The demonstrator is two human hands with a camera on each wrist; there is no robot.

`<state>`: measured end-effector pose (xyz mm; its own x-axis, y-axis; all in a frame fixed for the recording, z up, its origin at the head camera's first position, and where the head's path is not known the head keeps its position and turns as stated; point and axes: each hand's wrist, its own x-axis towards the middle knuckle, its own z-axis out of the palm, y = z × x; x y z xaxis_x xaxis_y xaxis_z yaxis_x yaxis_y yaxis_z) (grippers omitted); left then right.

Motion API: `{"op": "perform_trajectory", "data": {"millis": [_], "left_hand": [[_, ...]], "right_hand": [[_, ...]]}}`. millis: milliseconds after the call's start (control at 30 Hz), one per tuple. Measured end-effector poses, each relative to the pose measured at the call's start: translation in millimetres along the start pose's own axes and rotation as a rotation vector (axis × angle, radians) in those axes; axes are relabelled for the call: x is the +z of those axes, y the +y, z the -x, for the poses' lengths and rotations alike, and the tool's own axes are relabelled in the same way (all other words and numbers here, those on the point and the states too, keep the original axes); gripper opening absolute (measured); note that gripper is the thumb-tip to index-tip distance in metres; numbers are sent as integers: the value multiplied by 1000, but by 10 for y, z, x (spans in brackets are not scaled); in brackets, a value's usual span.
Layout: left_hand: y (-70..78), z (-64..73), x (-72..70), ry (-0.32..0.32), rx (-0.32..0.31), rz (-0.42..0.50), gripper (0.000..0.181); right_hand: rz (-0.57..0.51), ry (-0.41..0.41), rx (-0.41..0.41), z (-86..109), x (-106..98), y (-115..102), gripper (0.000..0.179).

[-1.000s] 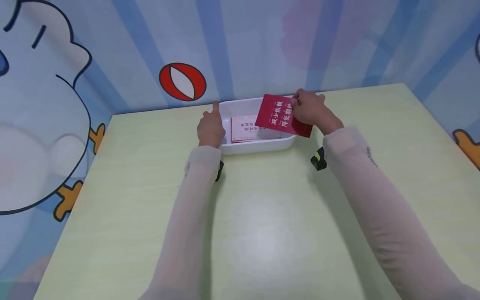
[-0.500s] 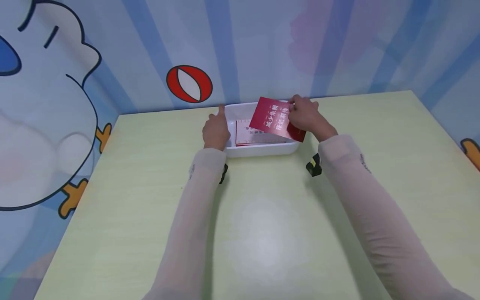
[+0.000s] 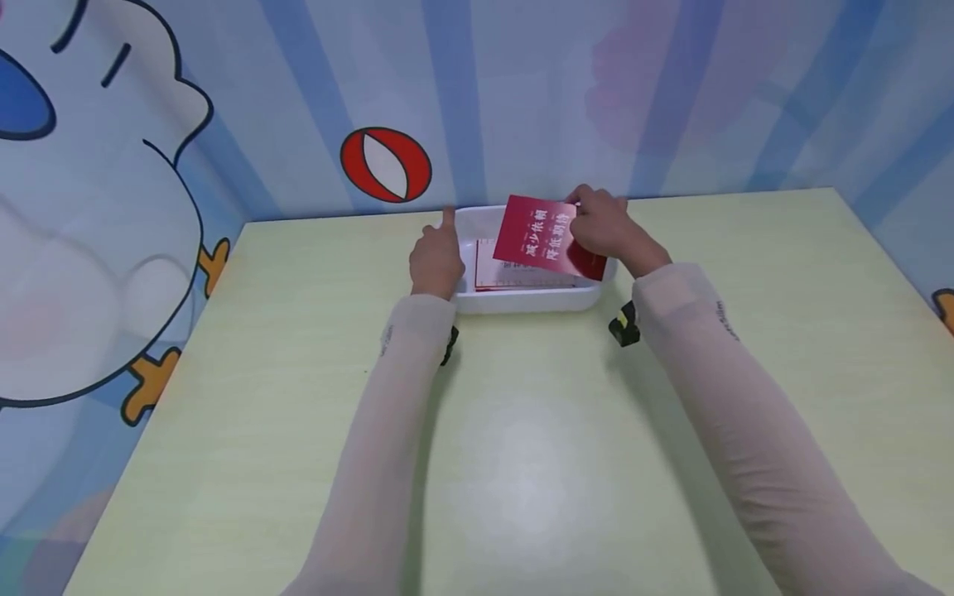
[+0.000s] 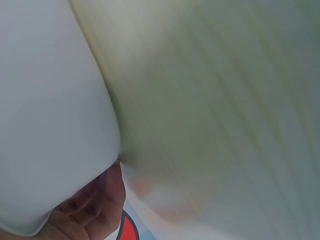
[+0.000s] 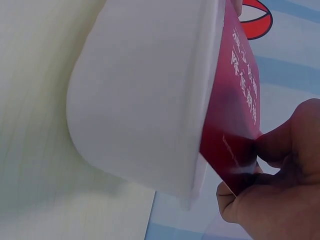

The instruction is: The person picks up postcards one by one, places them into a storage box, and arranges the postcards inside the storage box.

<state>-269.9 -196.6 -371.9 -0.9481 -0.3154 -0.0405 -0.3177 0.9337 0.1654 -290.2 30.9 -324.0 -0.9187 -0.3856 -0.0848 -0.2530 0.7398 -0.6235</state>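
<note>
A white plastic box (image 3: 522,303) stands at the table's far edge against the wall. My left hand (image 3: 436,261) grips its left end; in the left wrist view, curled fingers (image 4: 102,207) lie against the box wall. My right hand (image 3: 607,223) is at the box's right end and pinches a red card (image 3: 540,236) with white Chinese characters. The card is tilted over the box opening. A white card with a red border (image 3: 492,269) lies inside the box, partly covered by the red one. In the right wrist view, thumb and fingers (image 5: 277,145) hold the card's corner.
The pale yellow-green table (image 3: 522,430) extends toward me and to both sides. Behind the box rises a blue striped wall (image 3: 522,99) with a printed red-and-white ball (image 3: 386,165). A black wrist camera (image 3: 624,324) hangs under the right sleeve.
My right hand has moved the red card a little to the left over the box, covering more of the white card. The left hand keeps its place on the box; the head view has shifted slightly.
</note>
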Motion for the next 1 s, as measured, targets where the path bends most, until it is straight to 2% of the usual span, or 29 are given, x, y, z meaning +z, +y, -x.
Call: {"op": "perform_trajectory", "data": {"millis": [367, 800, 1000], "left_hand": [[17, 46, -6, 11, 12, 0, 80], [26, 92, -63, -8, 0, 14, 83], [46, 102, -50, -6, 11, -36, 82]], "right_hand": [[12, -23, 35, -72, 75, -41, 53], [-39, -52, -4, -122, 153, -6, 55], [-60, -45, -25, -148, 207, 91, 52]]}}
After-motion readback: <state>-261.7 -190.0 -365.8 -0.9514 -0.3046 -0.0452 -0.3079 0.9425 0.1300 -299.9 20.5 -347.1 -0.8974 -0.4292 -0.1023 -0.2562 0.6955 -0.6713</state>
